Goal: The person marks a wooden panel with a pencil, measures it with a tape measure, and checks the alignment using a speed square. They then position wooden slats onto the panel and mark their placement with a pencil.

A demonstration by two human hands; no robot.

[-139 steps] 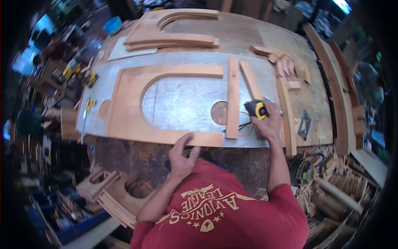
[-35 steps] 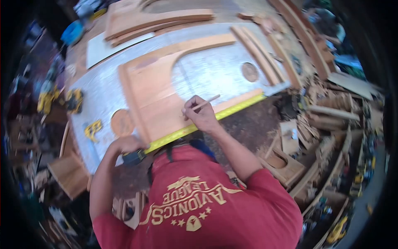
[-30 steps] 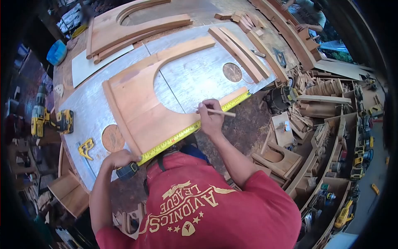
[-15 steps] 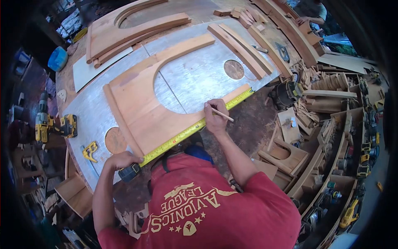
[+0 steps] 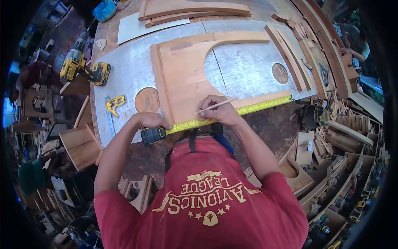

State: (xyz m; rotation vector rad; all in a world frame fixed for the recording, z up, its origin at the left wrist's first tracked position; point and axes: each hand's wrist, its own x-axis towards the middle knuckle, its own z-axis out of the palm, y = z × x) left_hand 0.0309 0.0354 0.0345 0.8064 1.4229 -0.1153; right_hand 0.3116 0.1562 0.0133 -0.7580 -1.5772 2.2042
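Note:
A U-shaped wooden panel (image 5: 186, 74) with a rounded cutout lies flat on the metal-topped table. Along its near edge stretches the yellow blade of a tape measure (image 5: 259, 108), its hooked end at the far right. My left hand (image 5: 153, 120) is closed at the panel's left corner, thumb on the blade beside the dark tape case (image 5: 153, 135); its other fingers are partly hidden. In my right hand (image 5: 219, 111) a wooden pencil (image 5: 214, 106) is pinched, tip pointing left above the panel near the middle of the tape.
A yellow cordless drill (image 5: 74, 62) and a yellow-handled combination square (image 5: 115, 105) lie on the left. Wooden strips (image 5: 288, 58) rest right of the panel. More curved wood pieces (image 5: 199, 8) sit at the back. At upper right, another person's hand (image 5: 346, 51) shows.
My right hand has moved left along the tape, and the pencil now points left instead of right. My left hand stays at the panel's corner. The view has shifted.

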